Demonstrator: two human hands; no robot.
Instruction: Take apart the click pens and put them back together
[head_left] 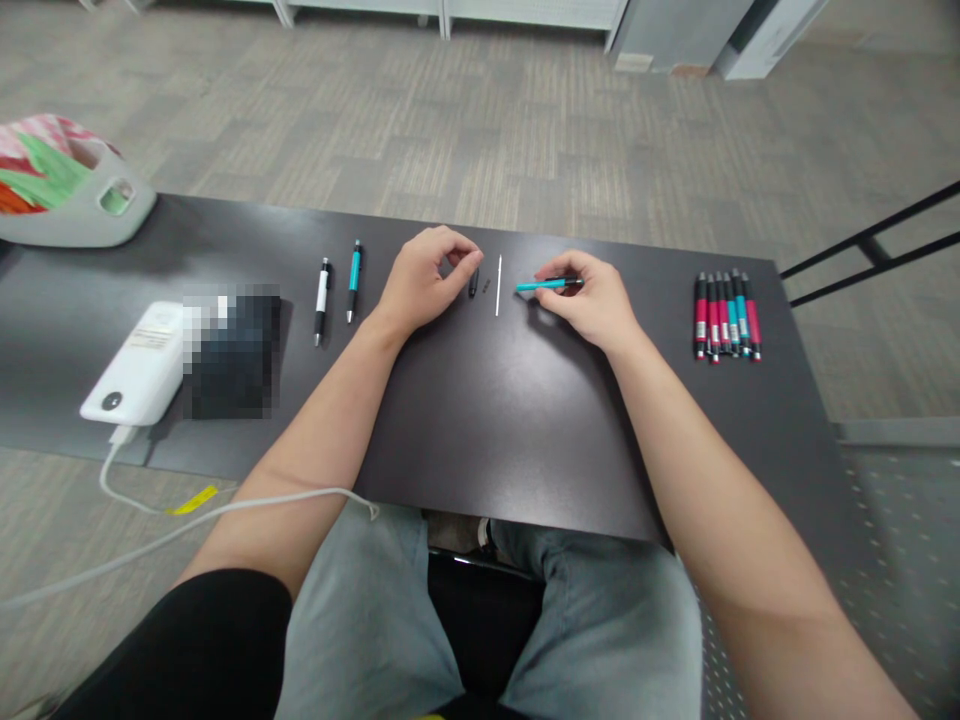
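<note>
My left hand (431,278) is over the table, its thumb and fingers pinched together at the upper end of a short black pen part (473,284). Just right of it lies a tiny dark piece (486,286), too small to make out clearly, perhaps a spring. A thin white pen refill (499,287) lies lengthwise between my hands. In my right hand (589,300) is a teal pen barrel (534,286) with a black end, held between thumb and fingers and pointing left. Left of my left hand lie a teal pen (354,280) and a white pen (322,302).
Several red and teal pens (724,315) lie in a row on the right of the dark table (510,430). At left are a white power bank (139,365) with a cable, a pixelated dark object (232,355), and a light basket (112,215) of colourful items.
</note>
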